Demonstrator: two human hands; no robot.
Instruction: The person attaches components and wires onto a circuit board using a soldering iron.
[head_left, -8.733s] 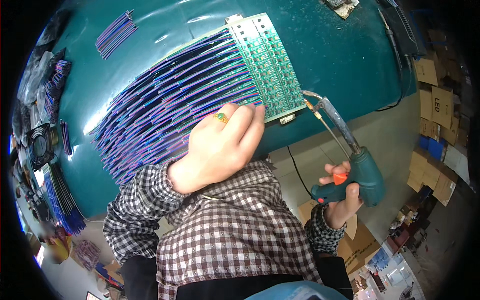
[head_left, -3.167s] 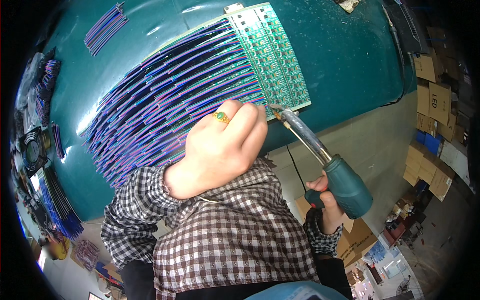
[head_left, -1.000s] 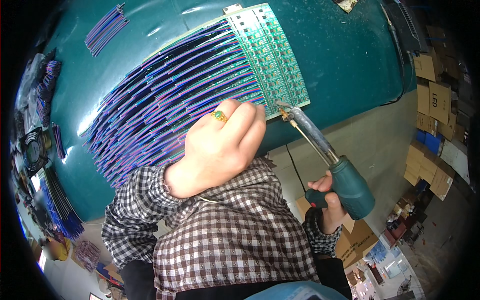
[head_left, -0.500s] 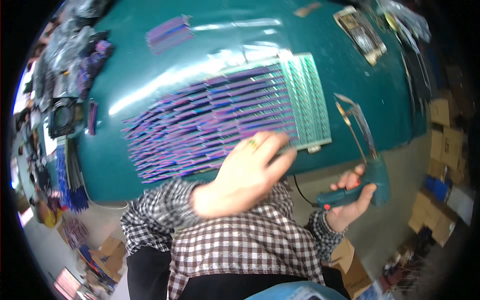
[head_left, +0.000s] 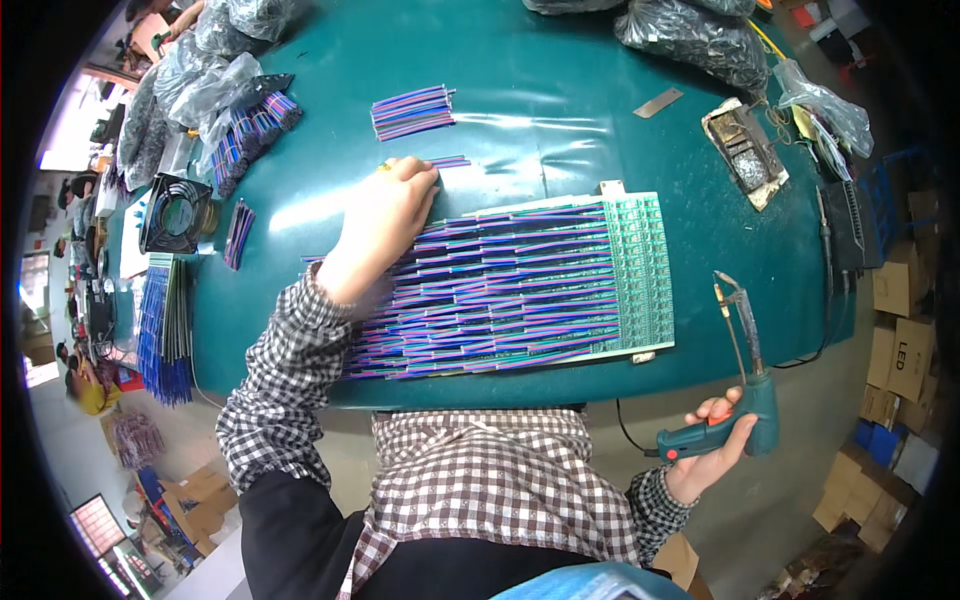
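My left hand point(head_left: 392, 215) is over the table beyond the circuit board panel. Its fingers are curled down on a few multicoloured wires point(head_left: 450, 161), whose ends stick out to the right. The green panel point(head_left: 643, 270) lies near the front edge, with rows of blue, pink and purple wires point(head_left: 500, 290) reaching left from it. A small bundle of similar wires point(head_left: 413, 112) rests just beyond my left hand. On the right, my right hand point(head_left: 715, 445) grips a green soldering gun point(head_left: 762, 415) by its handle, tip pointing up and away, apart from the panel.
A dirty tray point(head_left: 745, 155) and a flat metal strip point(head_left: 658, 103) lie at the far right. Plastic bags point(head_left: 690, 45) line the back. A black fan point(head_left: 175, 215), a short wire bundle point(head_left: 239, 235) and a wired panel point(head_left: 168, 325) sit on the left.
My left hand has moved from the panel's near right part to its far left, onto a few wires. The view has shifted; my right hand still holds the soldering gun.
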